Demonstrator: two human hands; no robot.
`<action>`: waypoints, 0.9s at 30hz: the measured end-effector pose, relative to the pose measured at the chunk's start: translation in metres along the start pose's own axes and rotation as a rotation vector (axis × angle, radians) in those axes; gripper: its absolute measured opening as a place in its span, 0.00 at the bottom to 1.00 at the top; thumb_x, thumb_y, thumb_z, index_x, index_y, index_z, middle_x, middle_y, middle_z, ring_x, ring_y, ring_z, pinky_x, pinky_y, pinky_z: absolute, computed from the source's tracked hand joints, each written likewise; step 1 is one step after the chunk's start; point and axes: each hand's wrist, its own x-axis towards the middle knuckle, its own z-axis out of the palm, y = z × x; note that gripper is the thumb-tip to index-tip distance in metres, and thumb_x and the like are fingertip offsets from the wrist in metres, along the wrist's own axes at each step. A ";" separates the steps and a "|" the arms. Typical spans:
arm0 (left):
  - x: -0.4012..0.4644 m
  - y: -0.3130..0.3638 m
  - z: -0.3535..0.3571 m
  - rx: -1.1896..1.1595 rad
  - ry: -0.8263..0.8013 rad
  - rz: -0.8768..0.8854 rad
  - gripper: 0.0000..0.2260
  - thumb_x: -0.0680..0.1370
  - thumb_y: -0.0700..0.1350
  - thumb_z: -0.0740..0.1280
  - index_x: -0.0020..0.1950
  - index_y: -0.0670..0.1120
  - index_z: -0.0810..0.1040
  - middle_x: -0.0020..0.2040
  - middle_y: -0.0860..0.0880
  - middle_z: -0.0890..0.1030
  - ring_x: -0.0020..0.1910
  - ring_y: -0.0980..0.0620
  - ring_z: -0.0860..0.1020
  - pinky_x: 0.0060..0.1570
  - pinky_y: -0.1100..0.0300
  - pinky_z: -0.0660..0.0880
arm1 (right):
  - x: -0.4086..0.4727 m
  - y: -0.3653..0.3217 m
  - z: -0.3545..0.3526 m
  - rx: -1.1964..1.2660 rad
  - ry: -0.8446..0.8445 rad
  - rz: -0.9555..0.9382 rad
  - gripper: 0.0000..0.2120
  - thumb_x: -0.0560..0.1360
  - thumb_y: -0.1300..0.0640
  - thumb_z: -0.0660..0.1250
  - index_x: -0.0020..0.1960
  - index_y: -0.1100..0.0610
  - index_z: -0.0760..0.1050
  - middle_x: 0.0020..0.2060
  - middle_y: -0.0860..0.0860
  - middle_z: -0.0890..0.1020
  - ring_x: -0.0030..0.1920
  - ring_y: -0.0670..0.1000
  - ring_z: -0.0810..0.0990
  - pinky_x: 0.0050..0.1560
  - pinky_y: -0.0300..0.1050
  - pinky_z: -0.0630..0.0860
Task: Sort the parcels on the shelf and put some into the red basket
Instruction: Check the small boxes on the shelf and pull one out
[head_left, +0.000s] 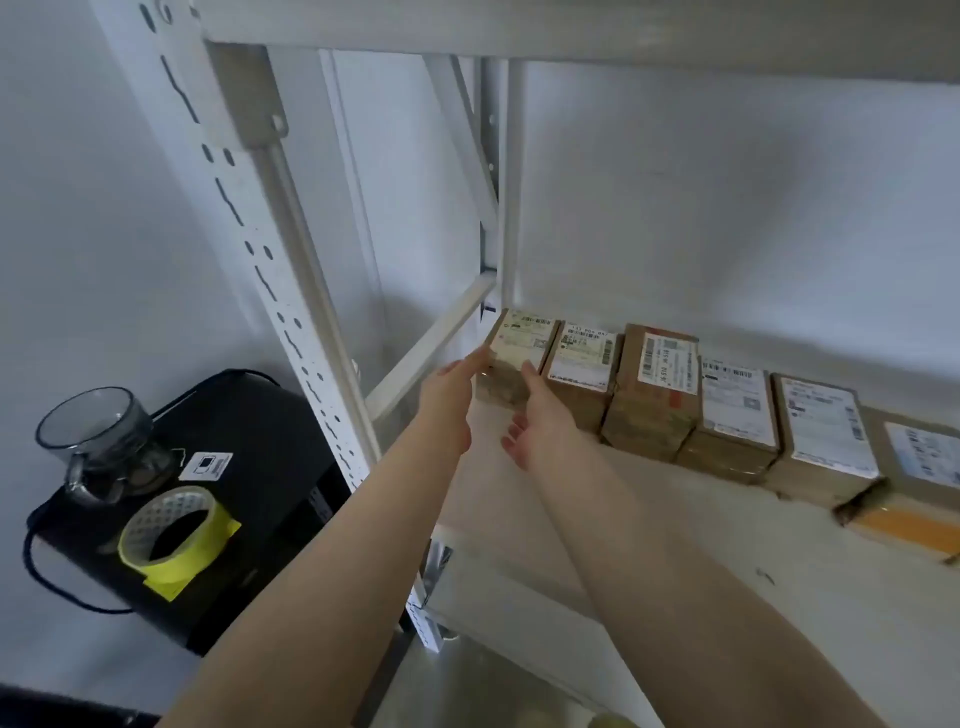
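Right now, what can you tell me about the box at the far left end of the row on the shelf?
The leftmost box is small, brown cardboard, with a pale printed label with barcodes covering its top. It sits on the white shelf beside the corner post, against the next box in the row. The left hand reaches its left side and the right hand touches its front, fingers fairly straight. Label text is too blurred to read.

Both bare arms stretched forward, left hand (451, 391) fingers extended, right hand (535, 415) palm up, fingers relaxed
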 end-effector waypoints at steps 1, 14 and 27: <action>0.003 0.002 0.003 0.000 0.009 0.004 0.25 0.72 0.54 0.74 0.65 0.47 0.73 0.69 0.48 0.73 0.69 0.46 0.69 0.60 0.52 0.64 | 0.004 -0.001 0.002 0.020 0.011 0.007 0.33 0.69 0.38 0.74 0.66 0.57 0.73 0.69 0.55 0.74 0.64 0.55 0.76 0.66 0.50 0.74; 0.072 -0.004 0.023 0.100 0.002 0.088 0.21 0.75 0.50 0.72 0.65 0.44 0.74 0.56 0.47 0.80 0.49 0.50 0.76 0.54 0.54 0.71 | 0.048 -0.007 0.023 0.163 0.074 0.004 0.30 0.71 0.43 0.74 0.67 0.57 0.74 0.49 0.53 0.76 0.43 0.53 0.74 0.57 0.53 0.75; 0.083 -0.044 -0.024 -0.096 -0.163 0.208 0.16 0.74 0.42 0.72 0.62 0.46 0.79 0.56 0.46 0.84 0.57 0.48 0.81 0.57 0.54 0.77 | 0.055 0.025 0.019 0.142 0.033 -0.089 0.27 0.71 0.46 0.76 0.65 0.57 0.75 0.59 0.52 0.81 0.56 0.54 0.78 0.44 0.46 0.76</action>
